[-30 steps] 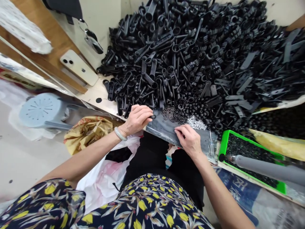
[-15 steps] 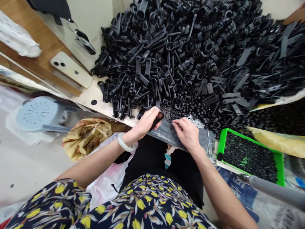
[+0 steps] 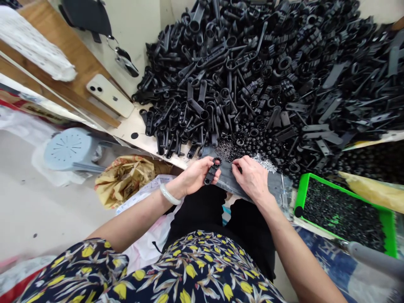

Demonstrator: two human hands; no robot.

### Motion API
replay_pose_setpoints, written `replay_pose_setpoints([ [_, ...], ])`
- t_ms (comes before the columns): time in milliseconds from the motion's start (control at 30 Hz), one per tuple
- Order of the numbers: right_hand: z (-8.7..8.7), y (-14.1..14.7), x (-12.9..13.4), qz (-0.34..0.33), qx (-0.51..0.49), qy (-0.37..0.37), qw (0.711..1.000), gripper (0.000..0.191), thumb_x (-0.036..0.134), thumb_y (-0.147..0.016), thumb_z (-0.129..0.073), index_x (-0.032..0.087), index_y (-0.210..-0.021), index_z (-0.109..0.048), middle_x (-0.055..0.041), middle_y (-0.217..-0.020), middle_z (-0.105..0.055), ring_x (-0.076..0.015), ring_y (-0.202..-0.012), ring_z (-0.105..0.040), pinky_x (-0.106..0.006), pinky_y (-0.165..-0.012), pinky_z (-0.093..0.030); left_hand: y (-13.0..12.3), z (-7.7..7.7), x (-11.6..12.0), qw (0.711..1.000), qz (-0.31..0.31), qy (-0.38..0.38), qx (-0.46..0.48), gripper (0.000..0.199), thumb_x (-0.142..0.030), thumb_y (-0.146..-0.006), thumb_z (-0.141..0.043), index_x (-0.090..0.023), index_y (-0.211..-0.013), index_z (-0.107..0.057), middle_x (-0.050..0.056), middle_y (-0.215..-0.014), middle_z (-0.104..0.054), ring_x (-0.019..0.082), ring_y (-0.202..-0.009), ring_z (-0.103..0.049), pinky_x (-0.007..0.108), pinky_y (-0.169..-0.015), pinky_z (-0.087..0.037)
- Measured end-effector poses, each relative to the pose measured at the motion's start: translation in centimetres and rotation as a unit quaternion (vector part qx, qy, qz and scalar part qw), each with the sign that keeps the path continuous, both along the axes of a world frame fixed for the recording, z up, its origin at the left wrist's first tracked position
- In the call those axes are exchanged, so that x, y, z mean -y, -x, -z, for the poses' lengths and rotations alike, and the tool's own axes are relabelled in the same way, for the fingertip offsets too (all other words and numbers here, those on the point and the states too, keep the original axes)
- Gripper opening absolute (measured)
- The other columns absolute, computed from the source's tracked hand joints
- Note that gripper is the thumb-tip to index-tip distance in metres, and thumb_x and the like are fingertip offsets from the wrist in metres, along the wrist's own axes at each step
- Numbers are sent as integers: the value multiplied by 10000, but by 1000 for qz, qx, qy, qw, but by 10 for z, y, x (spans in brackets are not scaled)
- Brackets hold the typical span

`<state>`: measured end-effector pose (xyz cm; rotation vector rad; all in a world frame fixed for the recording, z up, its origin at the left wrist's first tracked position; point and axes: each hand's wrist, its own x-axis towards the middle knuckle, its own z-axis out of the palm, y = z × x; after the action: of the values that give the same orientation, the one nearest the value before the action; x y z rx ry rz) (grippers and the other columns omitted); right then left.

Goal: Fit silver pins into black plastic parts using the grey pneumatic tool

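Note:
My left hand point(image 3: 199, 173), with a pale bangle at the wrist, grips a black plastic lever with a ring-shaped end point(image 3: 213, 170); its inner side faces up. To the right, my right hand point(image 3: 251, 176) is closed in a pinch above a grey mat point(image 3: 227, 179). Whatever sits between its fingertips is too small to make out. Just beyond the hands lie tiny metal parts point(image 3: 224, 150), small round black pieces point(image 3: 268, 145) and a heap of silver pins point(image 3: 265, 163).
A large heap of black plastic parts point(image 3: 240, 63) covers the back of the table. A green tray point(image 3: 303, 185) of small black bits stands at right. At left are a white phone point(image 3: 110, 96), hanging keys point(image 3: 126, 63), a brown paper sack point(image 3: 123, 181) and a blue stool point(image 3: 71, 147).
My left hand has turned and lowered slightly, so the black lever's inner side now shows. My right hand stays pinched near the small parts. The whole view has shifted a little.

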<state>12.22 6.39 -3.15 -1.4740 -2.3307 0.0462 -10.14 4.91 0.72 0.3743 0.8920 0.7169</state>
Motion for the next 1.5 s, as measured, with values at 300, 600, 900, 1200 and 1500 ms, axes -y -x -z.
replay_pose_setpoints([
  [300, 0, -21, 27, -42, 17, -22, 999, 188, 285, -1072, -575, 213, -984, -725, -35, -911, -709, -183, -859, -637, -335, -769, -409, -8, -5, 14, 998, -1, -42, -48, 248, -292, -897, -675, -200, -1023, -483, -4, -775, -597, 104, -629, -533, 230, -631, -422],
  [600, 6, -23, 36, -4, -175, 74, 982, 156, 302, -1061, -596, 239, -1035, -736, -29, -966, -715, -172, -851, -647, -314, -798, -483, -22, 9, 17, 794, 54, -394, -460, 95, -225, -911, -671, -209, -1004, -657, 20, -910, -715, 183, -835, -646, 290, -769, -431],
  [900, 3, -26, 39, 30, -385, 177, 905, 140, 339, -1004, -673, 245, -1012, -775, -19, -894, -677, -149, -705, -563, -307, -663, -452, -44, 25, -5, 563, 214, -502, -621, 118, -189, -949, -615, -198, -854, -686, 78, -809, -752, 239, -726, -675, 317, -619, -281],
  [1200, -6, -20, 45, 61, -544, 228, 805, 153, 387, -979, -717, 250, -1003, -779, -33, -964, -718, -186, -877, -648, -321, -806, -514, -42, -1, 7, 899, 42, -330, -286, 205, -377, -929, -699, -175, -901, -673, -13, -634, -643, 125, -559, -558, 238, -572, -425],
  [1500, -25, -4, 50, 10, -480, 176, 859, 116, 315, -1013, -679, 256, -1008, -779, -39, -952, -698, -188, -876, -637, -336, -779, -488, -45, 0, 26, 972, -20, -205, -117, 349, -444, -854, -816, -147, -909, -642, 0, -609, -666, 81, -500, -521, 192, -491, -374],
])
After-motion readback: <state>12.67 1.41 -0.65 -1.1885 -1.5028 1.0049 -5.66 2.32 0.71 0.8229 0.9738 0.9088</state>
